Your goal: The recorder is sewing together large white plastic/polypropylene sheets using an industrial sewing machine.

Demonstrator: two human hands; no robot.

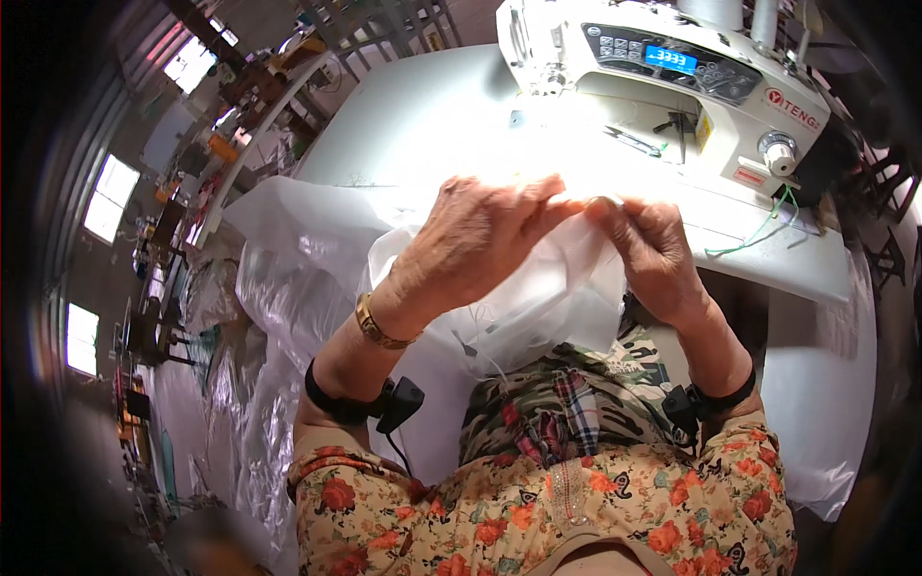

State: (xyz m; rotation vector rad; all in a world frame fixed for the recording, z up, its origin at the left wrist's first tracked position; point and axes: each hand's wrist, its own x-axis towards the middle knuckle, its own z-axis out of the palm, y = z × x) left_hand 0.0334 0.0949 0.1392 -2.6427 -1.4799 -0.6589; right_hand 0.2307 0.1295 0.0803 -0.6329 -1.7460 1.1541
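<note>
Both my hands meet over the front of the sewing table, pinching the edge of a thin white translucent sheet; whether it is fabric or plastic film I cannot tell. My left hand has its fingers closed on the edge, with the back of the hand upward. Beside it, my right hand grips the same edge between thumb and forefinger. From there the sheet hangs over my lap and spreads to the left. A white sewing machine with a lit blue display stands behind my hands, its needle area glaring brightly.
On the machine bed lie tweezers and a small black tool. Green thread trails over the table's right front edge. Crumpled clear plastic heaps up at the left. Thread spools stand on top of the machine.
</note>
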